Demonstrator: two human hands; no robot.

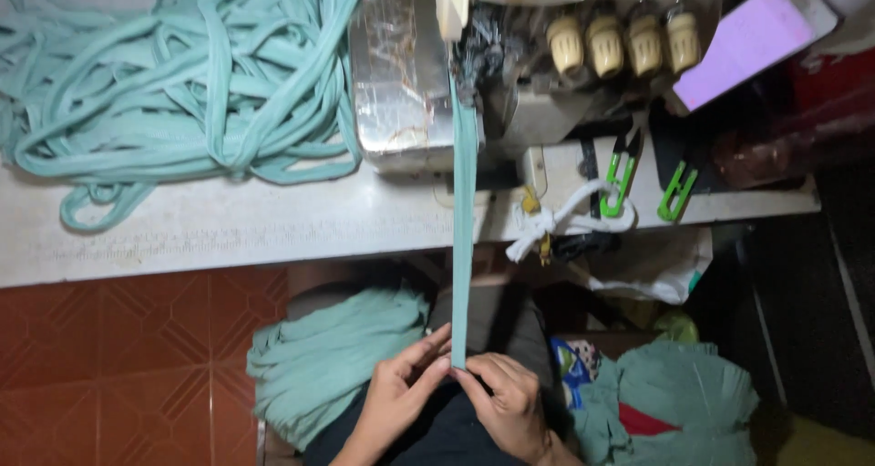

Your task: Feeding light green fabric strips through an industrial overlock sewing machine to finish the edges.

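Teal strip (464, 238) ran taut, long axis straight from the sewing machine (510, 74) on the white table (228, 224) down to the person's lap; far end under the machine's presser area, near end at the hands. Strip lay flat-face to camera, edges parallel, no visible twist. Left hand (396, 398) pinched the near end from the left, thumb and forefinger closed on it; right hand (510, 402) pinched it from the right, fingers curled closed on the same end, the two hands nearly touching below the machine. Left of the machine on the table sat a big loose heap of the same teal strips (173, 83), partly cut off by the frame's top and left edges. Right of the machine lay two green thread snips (620, 179) and a white knotted cord (556, 220). Below the table, left of the hands, a folded teal bundle (328, 361) rested on the lap; right of them, more teal cloth (684, 393) in shadow. Needle zone was dark, hard to read where the strip actually entered. Forearms were cut off by the bottom edge.
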